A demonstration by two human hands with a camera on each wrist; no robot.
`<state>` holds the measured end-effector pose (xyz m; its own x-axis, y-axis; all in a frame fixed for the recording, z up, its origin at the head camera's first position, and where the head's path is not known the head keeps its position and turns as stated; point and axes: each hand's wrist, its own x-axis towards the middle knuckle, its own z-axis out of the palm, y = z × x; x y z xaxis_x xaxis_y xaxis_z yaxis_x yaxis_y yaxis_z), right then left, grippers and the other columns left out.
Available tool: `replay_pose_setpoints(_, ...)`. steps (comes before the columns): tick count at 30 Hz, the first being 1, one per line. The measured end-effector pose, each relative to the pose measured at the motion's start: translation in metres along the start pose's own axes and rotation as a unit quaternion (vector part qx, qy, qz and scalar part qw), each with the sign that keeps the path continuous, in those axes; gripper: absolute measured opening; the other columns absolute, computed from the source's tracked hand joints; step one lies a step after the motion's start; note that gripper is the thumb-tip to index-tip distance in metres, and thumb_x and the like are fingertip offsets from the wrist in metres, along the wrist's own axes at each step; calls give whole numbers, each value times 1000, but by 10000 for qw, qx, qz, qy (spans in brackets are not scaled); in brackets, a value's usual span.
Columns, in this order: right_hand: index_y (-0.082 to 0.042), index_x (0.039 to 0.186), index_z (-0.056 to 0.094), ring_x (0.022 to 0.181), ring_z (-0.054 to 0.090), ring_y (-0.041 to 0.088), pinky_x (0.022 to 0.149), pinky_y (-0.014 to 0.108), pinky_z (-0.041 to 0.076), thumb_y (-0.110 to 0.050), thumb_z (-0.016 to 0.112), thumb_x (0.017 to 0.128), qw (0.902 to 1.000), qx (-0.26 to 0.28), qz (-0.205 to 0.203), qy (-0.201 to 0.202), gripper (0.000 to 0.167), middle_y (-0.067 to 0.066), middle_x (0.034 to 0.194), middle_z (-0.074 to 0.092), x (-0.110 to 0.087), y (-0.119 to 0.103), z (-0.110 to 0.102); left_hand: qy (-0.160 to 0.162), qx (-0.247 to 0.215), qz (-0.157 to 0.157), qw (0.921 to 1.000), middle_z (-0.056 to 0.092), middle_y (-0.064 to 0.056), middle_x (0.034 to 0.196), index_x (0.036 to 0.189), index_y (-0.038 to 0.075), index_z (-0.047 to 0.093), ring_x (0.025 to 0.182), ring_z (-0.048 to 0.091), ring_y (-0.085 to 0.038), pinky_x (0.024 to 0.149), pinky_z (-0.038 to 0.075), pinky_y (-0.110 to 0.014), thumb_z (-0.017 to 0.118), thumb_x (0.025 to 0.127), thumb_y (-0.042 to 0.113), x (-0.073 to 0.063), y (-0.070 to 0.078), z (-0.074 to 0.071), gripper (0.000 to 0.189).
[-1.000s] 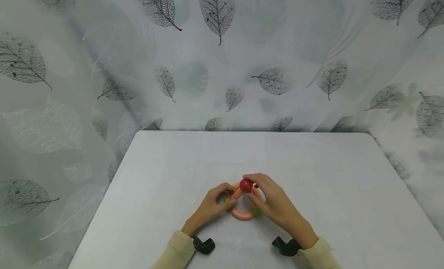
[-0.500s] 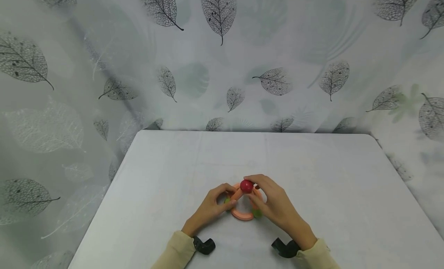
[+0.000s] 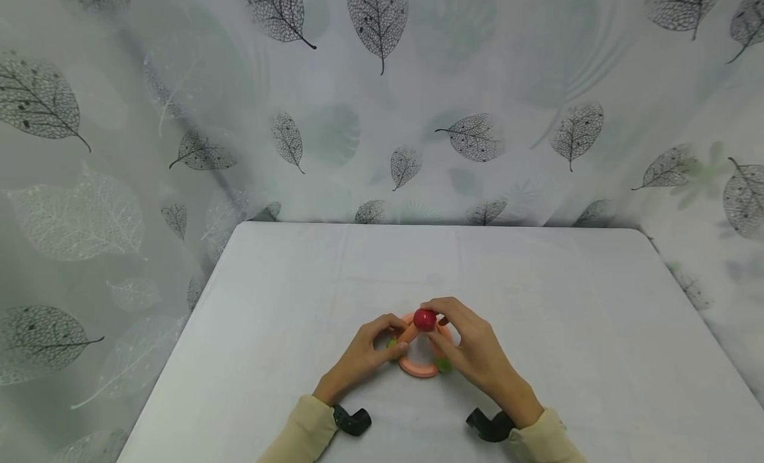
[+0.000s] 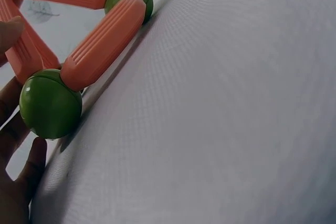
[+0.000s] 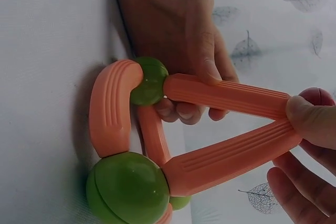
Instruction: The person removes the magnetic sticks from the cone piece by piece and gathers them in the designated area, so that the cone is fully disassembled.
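Observation:
A small frame of ribbed orange rods and green balls stands on the white table. At its top sits a red ball (image 3: 424, 320), which my right hand (image 3: 480, 353) pinches between thumb and fingers. Two straight orange rods (image 5: 226, 95) slope up and meet at this ball, mostly hidden by the right thumb in the right wrist view. My left hand (image 3: 361, 353) grips one sloping rod, thumb on the near side. Down at the base, a curved orange rod (image 5: 111, 109) joins two green balls (image 5: 128, 187). Another green ball (image 5: 180, 202) shows partly behind.
The white table (image 3: 298, 277) stretches around both hands, its back edge against a leaf-patterned curtain (image 3: 382, 105). Curtain also hangs along the left side and at the right. Black curved devices (image 3: 352, 421) are strapped at both wrists, near the cream sleeves (image 3: 301, 430).

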<state>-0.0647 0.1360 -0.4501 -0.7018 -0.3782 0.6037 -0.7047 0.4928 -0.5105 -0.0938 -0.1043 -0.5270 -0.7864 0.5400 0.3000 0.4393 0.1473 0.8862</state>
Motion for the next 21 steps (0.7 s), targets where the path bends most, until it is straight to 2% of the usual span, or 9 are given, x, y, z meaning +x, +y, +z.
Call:
replay_pose_setpoints(3,-6,129,63,104,68,16,83,28,59,5,85,80,10000,37,6,30,55,5,121,69,0,0,2,-4,-3,57,10000,69,-4,111,123,17,65,100,61,-10,92,53,-32,71,99,14,-1,0,0,24)
replay_pose_setpoints(11,-4,126,62,104,67,16,88,18,54,7,85,80,9999,158,-39,35,52,5,119,67,0,1,3,0,-94,-308,9995,70,-1,113,123,21,67,103,61,-10,95,52,-33,72,99,17,-2,0,1,25)
replay_pose_setpoints(21,0,121,59,101,64,11,86,24,55,11,88,71,9987,125,-367,318,58,1,117,63,2,4,0,17,33,-49,10000,71,-2,115,122,19,67,103,62,-9,94,54,-31,72,99,16,0,-2,1,23)
